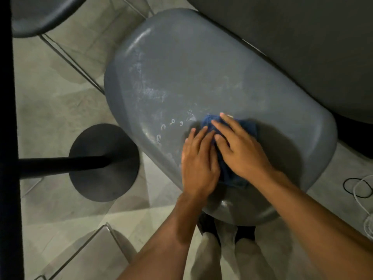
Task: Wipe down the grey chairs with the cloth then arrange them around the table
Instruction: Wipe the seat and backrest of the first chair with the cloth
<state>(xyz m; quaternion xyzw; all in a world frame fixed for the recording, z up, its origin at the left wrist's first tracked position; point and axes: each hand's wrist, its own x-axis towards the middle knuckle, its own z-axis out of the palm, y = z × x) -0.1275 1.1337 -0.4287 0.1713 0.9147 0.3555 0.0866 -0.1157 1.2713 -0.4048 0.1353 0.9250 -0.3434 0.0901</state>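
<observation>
Both hands are down on the grey chair (201, 77), working a blue cloth (232, 174) that lies on the near part of the seat. The right hand (240, 146) lies flat over the cloth, fingers straight and spread, pointing up and to the left; its grip is fully open, palm pressing the fabric and nothing pinched. The left hand (198, 160) sits just beside it, fingers straight and close together, tips touching the cloth's left edge and meeting the right hand's fingers; that grip is open too. Both forearms reach in from the bottom of the view. White smears streak the seat beyond the cloth. To the left stands a round black base (105, 178) on the tiled floor (56, 118). A second chair (40, 17) shows at top left.
</observation>
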